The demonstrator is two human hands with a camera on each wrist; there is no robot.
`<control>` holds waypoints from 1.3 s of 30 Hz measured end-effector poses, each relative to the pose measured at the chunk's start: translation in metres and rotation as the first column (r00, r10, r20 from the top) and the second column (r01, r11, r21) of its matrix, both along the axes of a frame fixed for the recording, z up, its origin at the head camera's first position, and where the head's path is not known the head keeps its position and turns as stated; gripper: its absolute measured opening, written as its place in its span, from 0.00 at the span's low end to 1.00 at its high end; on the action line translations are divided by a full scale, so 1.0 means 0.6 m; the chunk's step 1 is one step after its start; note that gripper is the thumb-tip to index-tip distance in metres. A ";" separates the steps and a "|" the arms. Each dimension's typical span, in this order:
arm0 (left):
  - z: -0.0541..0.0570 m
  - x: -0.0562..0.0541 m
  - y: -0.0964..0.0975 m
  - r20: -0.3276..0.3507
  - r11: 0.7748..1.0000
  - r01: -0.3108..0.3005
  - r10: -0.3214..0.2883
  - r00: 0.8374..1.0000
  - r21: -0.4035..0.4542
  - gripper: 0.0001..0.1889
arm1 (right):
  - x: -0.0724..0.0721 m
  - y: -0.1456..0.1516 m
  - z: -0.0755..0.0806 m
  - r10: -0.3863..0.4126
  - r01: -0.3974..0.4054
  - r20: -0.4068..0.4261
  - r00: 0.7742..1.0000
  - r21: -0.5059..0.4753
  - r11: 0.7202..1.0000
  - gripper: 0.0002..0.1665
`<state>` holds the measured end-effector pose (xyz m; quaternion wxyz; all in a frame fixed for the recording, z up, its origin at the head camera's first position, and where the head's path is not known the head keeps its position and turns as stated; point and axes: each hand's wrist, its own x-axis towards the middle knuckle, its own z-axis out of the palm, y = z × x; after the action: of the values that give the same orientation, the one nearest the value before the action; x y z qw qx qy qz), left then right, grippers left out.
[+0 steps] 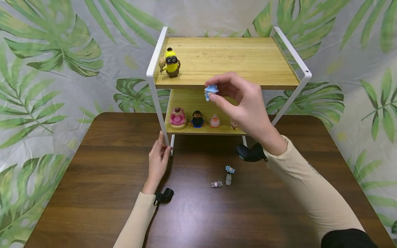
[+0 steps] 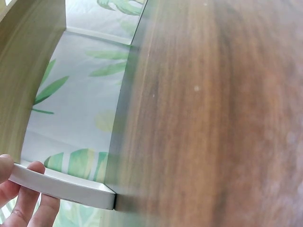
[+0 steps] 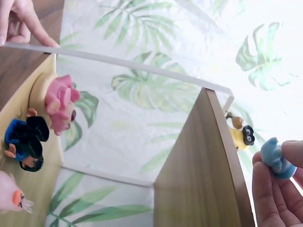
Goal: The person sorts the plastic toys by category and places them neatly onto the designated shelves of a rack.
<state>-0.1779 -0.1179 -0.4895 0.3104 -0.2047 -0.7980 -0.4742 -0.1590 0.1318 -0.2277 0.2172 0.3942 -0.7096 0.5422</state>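
Between thumb and fingertips my right hand (image 1: 245, 103) pinches a small light-blue figurine (image 1: 211, 89), raised in front of the upper shelf's front edge. In the right wrist view the blue figurine (image 3: 273, 158) shows a rounded body, partly covered by the fingers. My left hand (image 1: 157, 164) holds the white leg (image 1: 159, 117) of the two-tier wooden shelf near its foot. The left wrist view shows the fingers (image 2: 28, 205) around that white frame (image 2: 66, 187). A yellow minion figure (image 1: 172, 62) stands at the left of the top shelf (image 1: 223, 58).
Along the lower shelf (image 1: 201, 96) stand a pink bear figure (image 1: 177, 118), a dark-haired figure in blue (image 1: 197, 119), a pale pink duck (image 1: 214, 121) and another figure partly behind my right hand. A blue figurine (image 1: 230, 169) and two grey figurines (image 1: 228, 179) lie on the table.
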 end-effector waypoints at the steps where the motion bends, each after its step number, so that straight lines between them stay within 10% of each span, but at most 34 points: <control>1: 0.000 0.000 0.000 -0.001 1.000 0.000 0.000 1.000 0.001 0.48 | -0.002 0.000 0.002 0.002 -0.002 -0.006 1.000 0.001 1.000 0.13; 39: -0.004 -0.001 0.000 -0.015 1.000 -0.002 0.002 1.000 -0.004 0.48 | -0.052 -0.032 0.050 -0.129 0.127 0.023 0.991 0.081 0.989 0.08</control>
<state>-0.1784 -0.1177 -0.4917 0.3165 -0.2081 -0.7968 -0.4707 -0.1900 0.1129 -0.1976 0.2257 0.3487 -0.7573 0.5039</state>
